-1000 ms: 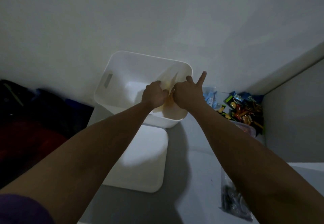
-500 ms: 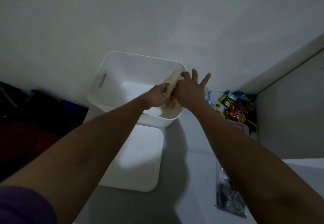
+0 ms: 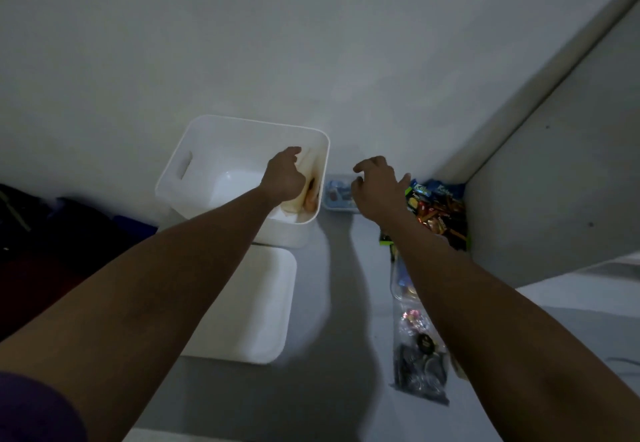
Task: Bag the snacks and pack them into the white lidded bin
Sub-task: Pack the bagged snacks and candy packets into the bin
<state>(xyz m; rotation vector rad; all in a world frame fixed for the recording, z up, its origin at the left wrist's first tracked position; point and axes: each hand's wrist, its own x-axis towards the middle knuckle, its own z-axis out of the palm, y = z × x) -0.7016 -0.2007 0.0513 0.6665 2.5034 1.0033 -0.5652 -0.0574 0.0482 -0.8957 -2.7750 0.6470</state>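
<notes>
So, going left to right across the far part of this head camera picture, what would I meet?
White bin → left hand, reaching into the bin against a bagged snack → small clear bag of blue-wrapped snacks → right hand, fingers spread → pile of colourful loose snacks in the corner.

Dim rm: white wall [image 3: 311, 43], grey floor [image 3: 332, 389].
</notes>
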